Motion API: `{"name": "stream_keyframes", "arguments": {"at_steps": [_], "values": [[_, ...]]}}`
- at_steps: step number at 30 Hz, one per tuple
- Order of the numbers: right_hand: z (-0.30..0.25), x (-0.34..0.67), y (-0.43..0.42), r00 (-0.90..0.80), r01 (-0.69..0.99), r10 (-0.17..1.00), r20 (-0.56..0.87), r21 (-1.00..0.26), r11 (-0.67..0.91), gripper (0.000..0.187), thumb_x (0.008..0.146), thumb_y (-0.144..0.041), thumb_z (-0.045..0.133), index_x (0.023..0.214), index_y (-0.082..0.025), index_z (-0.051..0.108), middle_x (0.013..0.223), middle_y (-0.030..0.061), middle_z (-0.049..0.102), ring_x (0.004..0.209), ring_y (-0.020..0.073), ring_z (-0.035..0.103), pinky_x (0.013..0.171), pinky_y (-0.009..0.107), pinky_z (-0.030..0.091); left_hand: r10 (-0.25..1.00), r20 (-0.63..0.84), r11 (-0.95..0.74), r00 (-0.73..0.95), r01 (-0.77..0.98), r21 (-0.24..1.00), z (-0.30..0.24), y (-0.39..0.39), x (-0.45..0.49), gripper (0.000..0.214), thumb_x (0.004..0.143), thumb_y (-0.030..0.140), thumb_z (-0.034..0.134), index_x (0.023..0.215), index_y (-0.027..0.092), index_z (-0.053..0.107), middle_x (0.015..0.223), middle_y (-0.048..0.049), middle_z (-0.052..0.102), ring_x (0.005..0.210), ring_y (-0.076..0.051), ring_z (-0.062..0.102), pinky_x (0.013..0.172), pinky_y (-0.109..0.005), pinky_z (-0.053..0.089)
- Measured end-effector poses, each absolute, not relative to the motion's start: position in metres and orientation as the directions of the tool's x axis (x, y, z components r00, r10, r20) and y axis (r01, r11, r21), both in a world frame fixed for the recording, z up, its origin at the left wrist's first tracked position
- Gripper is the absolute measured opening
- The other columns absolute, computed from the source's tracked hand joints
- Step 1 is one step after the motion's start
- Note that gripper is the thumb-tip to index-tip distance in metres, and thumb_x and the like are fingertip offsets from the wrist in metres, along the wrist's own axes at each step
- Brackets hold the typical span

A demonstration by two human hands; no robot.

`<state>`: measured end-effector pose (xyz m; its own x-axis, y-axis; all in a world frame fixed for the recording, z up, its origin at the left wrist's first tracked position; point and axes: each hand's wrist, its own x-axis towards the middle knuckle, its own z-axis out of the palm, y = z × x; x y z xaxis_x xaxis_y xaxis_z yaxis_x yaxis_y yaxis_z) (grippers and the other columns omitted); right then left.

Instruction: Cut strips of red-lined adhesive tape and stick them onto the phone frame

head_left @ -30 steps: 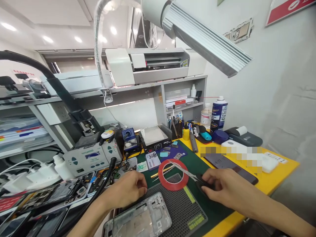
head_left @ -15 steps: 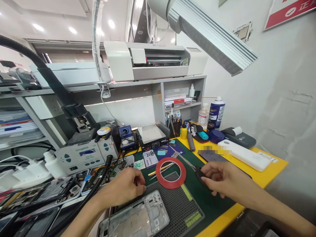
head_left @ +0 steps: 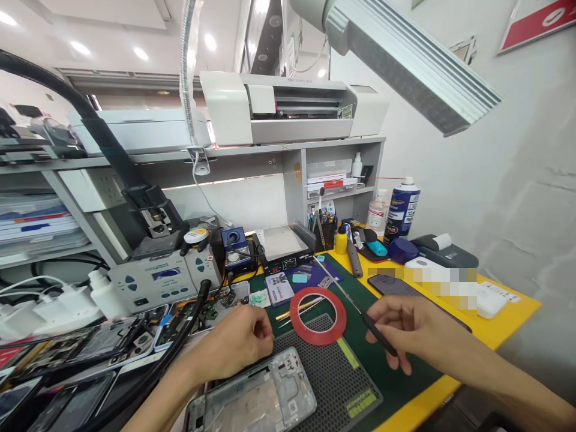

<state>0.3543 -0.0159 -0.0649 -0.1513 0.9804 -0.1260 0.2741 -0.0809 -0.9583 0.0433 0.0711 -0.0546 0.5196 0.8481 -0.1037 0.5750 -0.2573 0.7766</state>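
My right hand (head_left: 400, 330) grips a pair of scissors (head_left: 378, 336) by the dark handles; they look edge-on, with the long, thin metal blades (head_left: 339, 285) pointing up and away to the left. My left hand (head_left: 243, 339) is closed, its fingers curled in beside the upper edge of a phone frame (head_left: 288, 387). Whatever those fingers hold, if anything, is hidden. Between my hands lies a roll of red tape (head_left: 341, 321), partly over a dark honeycomb-patterned pad (head_left: 337, 375). The bare phone frame rests on the pad's left part.
Beneath the pad is a green mat (head_left: 382, 378) on a yellow tabletop (head_left: 499, 318). A dark phone-sized panel (head_left: 418, 297) lies beyond my right hand. Several phone parts (head_left: 112, 342) and a black hose (head_left: 200, 306) crowd the left. A spray can (head_left: 400, 213) stands at the back.
The scissors have turned in my right hand, so the handles now show edge-on and the blades point more steeply upward. The whole view has shifted slightly; my left hand stays closed.
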Motion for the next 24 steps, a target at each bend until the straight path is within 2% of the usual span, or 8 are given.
{"name": "stream_keyframes", "arguments": {"at_steps": [5, 9, 12, 16, 21, 24], "values": [[-0.046, 0.332, -0.009, -0.302, -0.039, 0.946, -0.115, -0.99, -0.133, 0.024, 0.085, -0.034, 0.075, 0.088, -0.014, 0.061, 0.081, 0.002, 0.071, 0.052, 0.0092, 0.066, 0.044, 0.015, 0.052, 0.91, -0.121, 0.027, 0.397, 0.236, 0.971, -0.039, 0.065, 0.045, 0.017, 0.075, 0.032, 0.063, 0.068, 0.017, 0.061, 0.057, 0.0047, 0.048, 0.052, -0.01, 0.035, 0.046, -0.023, 0.026], [-0.037, 0.303, 0.007, -0.535, -0.21, 0.839, -0.097, -0.947, -0.244, 0.026, 0.086, -0.033, 0.075, 0.086, -0.012, 0.059, 0.079, 0.0056, 0.071, 0.049, 0.009, 0.065, 0.041, 0.014, 0.052, 0.937, -0.147, 0.171, 0.316, -0.051, 0.984, -0.028, 0.054, 0.042, 0.024, 0.076, 0.038, 0.068, 0.068, 0.017, 0.057, 0.06, 0.004, 0.045, 0.05, -0.008, 0.033, 0.04, -0.02, 0.022], [-0.039, 0.282, 0.024, -0.658, -0.202, 0.746, -0.106, -0.929, -0.31, 0.032, 0.084, -0.037, 0.077, 0.086, -0.012, 0.057, 0.077, 0.0061, 0.071, 0.046, 0.0091, 0.064, 0.038, 0.014, 0.051, 0.953, -0.153, 0.205, 0.262, -0.184, 0.961, -0.026, 0.047, 0.037, 0.023, 0.073, 0.033, 0.072, 0.067, 0.015, 0.061, 0.063, 0.002, 0.047, 0.05, -0.007, 0.036, 0.037, -0.017, 0.023], [-0.048, 0.268, 0.038, -0.711, -0.145, 0.69, -0.138, -0.93, -0.336, 0.037, 0.08, -0.043, 0.079, 0.083, -0.014, 0.056, 0.074, 0.0053, 0.071, 0.04, 0.0083, 0.061, 0.035, 0.014, 0.049, 0.967, -0.146, 0.204, 0.207, -0.296, 0.933, -0.029, 0.046, 0.029, 0.017, 0.072, 0.028, 0.074, 0.07, 0.013, 0.067, 0.068, -0.0012, 0.056, 0.051, -0.008, 0.041, 0.034, -0.015, 0.026], [-0.057, 0.273, 0.038, -0.667, -0.078, 0.713, -0.217, -0.931, -0.357, 0.046, 0.072, -0.048, 0.084, 0.078, -0.017, 0.05, 0.064, 0.0012, 0.068, 0.032, 0.0023, 0.048, 0.031, 0.01, 0.038, 0.97, -0.152, 0.213, 0.192, -0.363, 0.907, -0.028, 0.046, 0.021, 0.013, 0.069, 0.023, 0.077, 0.074, 0.013, 0.071, 0.069, -0.0027, 0.06, 0.053, -0.009, 0.046, 0.033, -0.015, 0.033], [-0.062, 0.279, 0.038, -0.63, 0.002, 0.741, -0.231, -0.955, -0.295, 0.052, 0.067, -0.053, 0.087, 0.074, -0.018, 0.049, 0.058, -0.0015, 0.064, 0.038, 0.0029, 0.05, 0.034, 0.009, 0.034, 0.972, -0.145, 0.209, 0.184, -0.404, 0.891, -0.028, 0.047, 0.018, 0.013, 0.069, 0.024, 0.078, 0.07, 0.014, 0.069, 0.067, -0.0013, 0.059, 0.052, -0.009, 0.044, 0.033, -0.014, 0.033]]}}
